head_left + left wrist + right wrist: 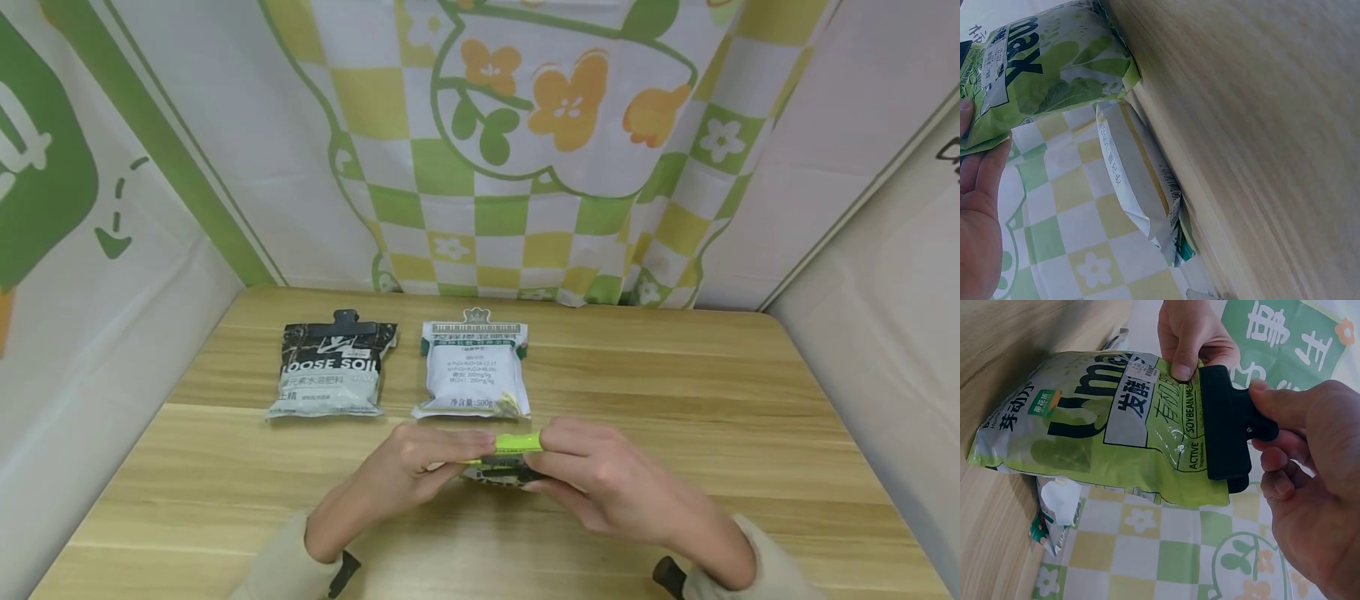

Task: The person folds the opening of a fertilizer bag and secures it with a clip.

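Note:
A green plastic bag, printed with large dark letters, stands upright on the table between the two hands. My left hand pinches the bag's top edge between thumb and fingers, at the left end. Across that top edge sits a wide black clip. The thumb and fingers of my right hand pinch the clip's handles. Whether the clip's jaws bite fully on the bag cannot be told. In the left wrist view, only part of the left hand shows, beside the bag.
Farther back on the wooden table lie a black-and-grey bag marked LOOSE SOIL, with a black clip on top, and a white bag with a silver-looking clip. A patterned cloth hangs behind the table.

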Demonstrator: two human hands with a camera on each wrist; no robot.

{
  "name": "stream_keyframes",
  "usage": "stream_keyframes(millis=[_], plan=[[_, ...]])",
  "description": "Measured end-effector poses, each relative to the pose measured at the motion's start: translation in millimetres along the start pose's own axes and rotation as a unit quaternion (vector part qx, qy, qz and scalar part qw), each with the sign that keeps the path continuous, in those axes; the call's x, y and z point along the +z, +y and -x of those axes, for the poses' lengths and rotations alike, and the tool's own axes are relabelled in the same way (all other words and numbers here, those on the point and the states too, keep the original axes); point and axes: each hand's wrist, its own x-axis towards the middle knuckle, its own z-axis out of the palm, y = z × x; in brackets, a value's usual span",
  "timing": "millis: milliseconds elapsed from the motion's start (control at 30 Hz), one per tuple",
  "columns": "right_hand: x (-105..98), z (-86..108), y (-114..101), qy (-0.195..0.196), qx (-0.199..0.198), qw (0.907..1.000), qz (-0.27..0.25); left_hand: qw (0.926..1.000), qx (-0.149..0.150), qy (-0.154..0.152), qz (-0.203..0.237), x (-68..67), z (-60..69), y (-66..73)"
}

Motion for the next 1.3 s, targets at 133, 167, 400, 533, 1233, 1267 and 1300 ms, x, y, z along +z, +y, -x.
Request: stream_keyframes(millis=[133,167,400,533,1233,1267,1300], plan=[[3,-1.7,0,-0.005,0.0,0.9999,0.01,1.0,-0.002,0.003,-0.005,0.7,0.6,-0.6],[3,-2.0,0,-0.007,0.002,0.9999,0.01,1.0,-0.002,0.004,-0.006,0.9,0.8,-0.7],[12,-3.1,0,-0.012,0.006,0.9996,0.023,0.9999,-0.006,0.007,0.003,1.5,0.7,0.3],[15,-2.9,1,-0.01,0.008,0.9997,0.02,0.9997,-0.018,-0.003,0.017,0.3,1.5,1.2],[17,-2.7,2,-0.031,0.033,0.9988,0.019,0.9996,-0.018,-0.013,0.016,0.2,2.0,2.4],[17,-2.6,2,-0.031,0.035,0.9988,0.016,0.9997,-0.016,-0.012,0.013,0.3,1.9,2.3],[17,-2.4,2,-0.032,0.039,0.9986,0.012,0.9998,-0.014,-0.011,0.012,0.4,2.0,2.1]])
